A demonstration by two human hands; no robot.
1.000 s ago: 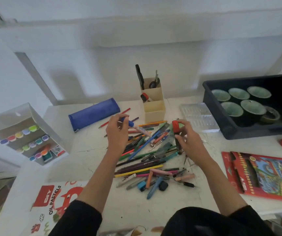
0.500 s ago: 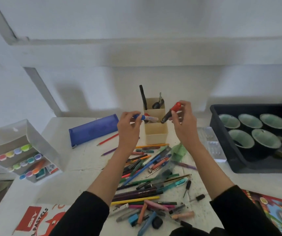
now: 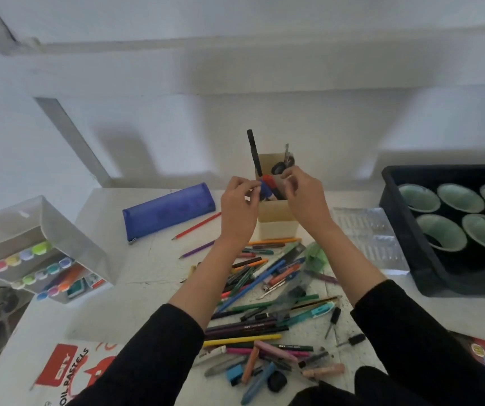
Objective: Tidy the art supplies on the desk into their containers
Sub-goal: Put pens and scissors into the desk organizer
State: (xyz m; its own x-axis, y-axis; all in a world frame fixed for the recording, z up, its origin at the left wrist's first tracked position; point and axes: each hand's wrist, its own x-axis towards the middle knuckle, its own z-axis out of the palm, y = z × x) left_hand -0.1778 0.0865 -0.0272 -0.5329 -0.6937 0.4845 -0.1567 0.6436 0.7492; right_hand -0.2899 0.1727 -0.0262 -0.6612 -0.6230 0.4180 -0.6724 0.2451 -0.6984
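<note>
Head view of a white tabletop (image 3: 144, 276) during sorting of drawing tools. The left hand (image 3: 239, 208) is raised over the beige stepped pen holder (image 3: 277, 228) at the back centre, and its fingers (image 3: 250, 190) pinch a blue-capped marker (image 3: 264, 187) whose lower end dips into the holder's middle compartment. A red-capped marker (image 3: 269, 180) stands tilted in the same compartment, just beside the blue one. The right hand (image 3: 307, 200) is at the holder's right rim with its fingers (image 3: 289, 183) curled; whether they grip anything cannot be told. The rear compartment holds an upright black pen (image 3: 254, 153) and scissors (image 3: 285, 164). A loose pile of pens and pencils (image 3: 264, 291) lies on the tabletop in front of the holder, between the forearms. Left of the holder lie a blue pencil case (image 3: 168, 210) and a clear marker organiser (image 3: 42, 250); at right, a black tray (image 3: 405, 238) holds green cups (image 3: 440, 234).
</note>
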